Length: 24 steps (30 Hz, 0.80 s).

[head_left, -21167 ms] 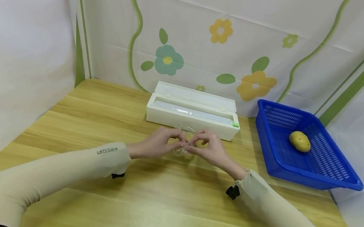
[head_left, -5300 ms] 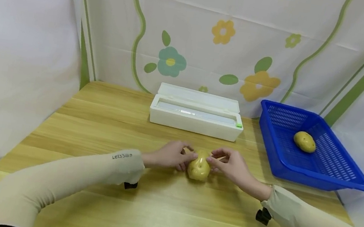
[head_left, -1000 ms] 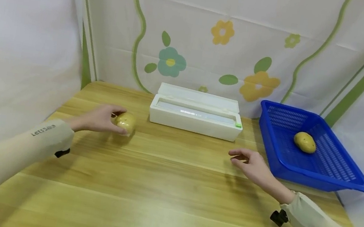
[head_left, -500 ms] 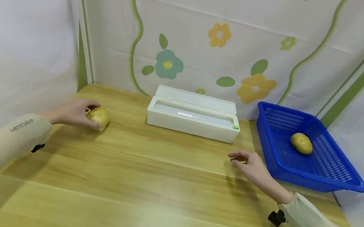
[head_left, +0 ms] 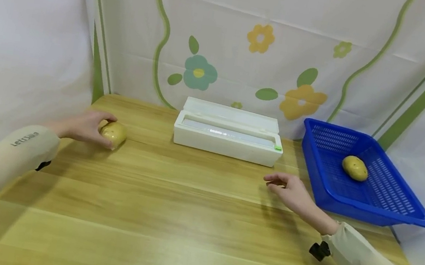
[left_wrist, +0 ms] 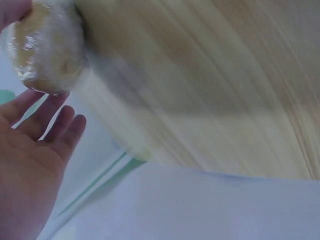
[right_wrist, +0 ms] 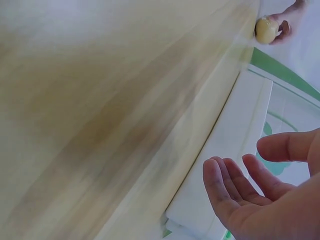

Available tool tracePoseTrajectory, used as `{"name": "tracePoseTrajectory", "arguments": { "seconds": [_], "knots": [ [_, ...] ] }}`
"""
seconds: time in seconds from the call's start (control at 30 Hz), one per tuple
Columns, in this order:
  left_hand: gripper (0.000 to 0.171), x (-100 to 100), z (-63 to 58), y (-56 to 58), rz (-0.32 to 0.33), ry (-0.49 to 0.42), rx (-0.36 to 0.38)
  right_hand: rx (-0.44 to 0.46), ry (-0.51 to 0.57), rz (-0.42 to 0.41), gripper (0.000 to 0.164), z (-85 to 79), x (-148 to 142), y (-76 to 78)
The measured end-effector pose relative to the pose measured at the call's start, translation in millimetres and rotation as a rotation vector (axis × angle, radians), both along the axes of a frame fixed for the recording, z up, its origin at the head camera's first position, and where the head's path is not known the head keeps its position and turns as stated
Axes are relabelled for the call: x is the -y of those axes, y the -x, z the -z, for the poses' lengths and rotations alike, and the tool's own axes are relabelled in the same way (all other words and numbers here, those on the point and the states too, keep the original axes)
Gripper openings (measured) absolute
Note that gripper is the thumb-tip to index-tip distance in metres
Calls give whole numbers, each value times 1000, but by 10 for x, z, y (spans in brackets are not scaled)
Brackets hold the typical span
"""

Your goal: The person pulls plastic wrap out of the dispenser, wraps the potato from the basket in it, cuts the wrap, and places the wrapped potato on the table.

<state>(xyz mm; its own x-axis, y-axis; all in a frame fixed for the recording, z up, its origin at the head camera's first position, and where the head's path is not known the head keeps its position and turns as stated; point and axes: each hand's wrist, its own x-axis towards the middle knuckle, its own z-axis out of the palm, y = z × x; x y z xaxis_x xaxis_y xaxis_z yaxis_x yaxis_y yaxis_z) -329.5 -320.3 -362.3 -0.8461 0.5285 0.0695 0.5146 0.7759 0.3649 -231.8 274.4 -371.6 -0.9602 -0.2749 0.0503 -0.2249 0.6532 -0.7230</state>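
At the table's left side my left hand (head_left: 87,126) holds a yellow potato (head_left: 114,134) between thumb and fingers. Clear plastic wrap covers this potato, and its shiny creases show in the left wrist view, where the wrapped potato (left_wrist: 47,47) sits between thumb and fingertips. My right hand (head_left: 290,192) hovers over the wood to the right of the middle, fingers loosely bent and nothing in them. In the right wrist view the right hand (right_wrist: 260,190) has its thumb apart from the fingers, and the far-off left hand with the potato (right_wrist: 266,30) appears at top right.
A white cling-film box (head_left: 227,146) with its lid raised stands at the back middle of the wooden table (head_left: 167,217). To the right is a blue plastic basket (head_left: 374,211) holding one potato (head_left: 354,168). A flowered cloth (head_left: 228,25) hangs behind.
Earlier both hands worked film around the potato in the middle. Since then my left hand has carried the potato to the left side, while the right hand has drawn off rightward and stays nearly still.
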Motion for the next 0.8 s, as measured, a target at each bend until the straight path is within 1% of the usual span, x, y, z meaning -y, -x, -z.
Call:
{"name": "tracePoseTrajectory", "arguments": {
  "seconds": [0.13,0.23,0.33,0.43,0.53,0.57,0.63,0.7,0.73,0.8],
  "knots": [
    [88,64,9,42,29,31,-9,-3,18,7,25,-45,38,7],
    [93,54,17,50,33,58,10,-8,23,4,26,-52,50,28],
    [96,13,9,33,16,72,37,-18,31,-11,28,-44,60,88],
    [98,-48,-31,5,-11,75,56,-60,48,-25,30,-60,70,185],
    [100,-138,-87,-9,-46,74,59,-171,27,-8,29,-92,56,317],
    [101,-187,-111,-9,-55,76,54,-221,19,-2,29,-102,45,362],
    [99,-326,-165,-6,-66,67,41,-352,-10,0,29,-114,22,468],
    [95,-506,-219,7,-61,48,15,-476,-54,-10,28,-127,3,573],
    [92,-607,-235,24,-47,38,0,-529,-76,-23,28,-130,-8,624],
    [84,-818,-255,64,-18,9,-17,-599,-121,-43,27,-142,-26,722]
  ]
}}
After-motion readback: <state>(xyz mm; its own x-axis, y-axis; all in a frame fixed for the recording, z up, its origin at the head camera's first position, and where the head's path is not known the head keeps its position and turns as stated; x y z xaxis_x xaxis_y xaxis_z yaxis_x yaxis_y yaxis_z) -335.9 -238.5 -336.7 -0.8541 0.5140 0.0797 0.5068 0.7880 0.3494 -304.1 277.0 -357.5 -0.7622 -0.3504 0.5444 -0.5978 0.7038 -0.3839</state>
